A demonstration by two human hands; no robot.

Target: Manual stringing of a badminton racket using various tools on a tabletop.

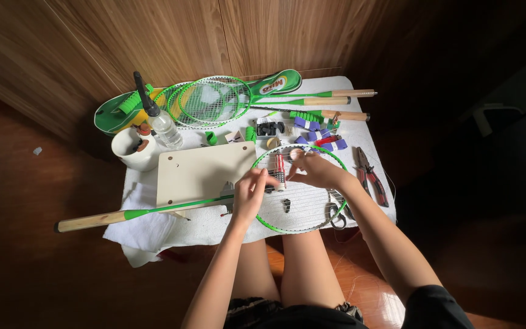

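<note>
small bench [369, 131] w/ white cloth cover, set against a brown wood-panel wall [171, 36]. at the back, a long green racket cover [278, 82] w/ a red-and-white oval label near its right end, lying under a stack of green-framed rackets [211, 100] w/ wooden handles pointing right. cream flat board [199, 170] w/ small holes sits left-centre. on top, front-centre, the green-rimmed badminton racket [299, 189] w/ pale wood handle lies flat, handle sticking out left past the bench edge, head under both hands. left hand [249, 192] grip: fingers pressed together on the strings by the frame's left side. right hand [315, 170] grip: fingertips pinching at the strings near a small white-and-red tube [280, 172]; exactly what's pinched, can't tell. white mug [134, 149] far left, clear plastic bottle [162, 125] w/ black nozzle beside it. red-handled pliers [369, 176] at right. purple-and-white grip rolls [321, 137] behind the hands.
</note>
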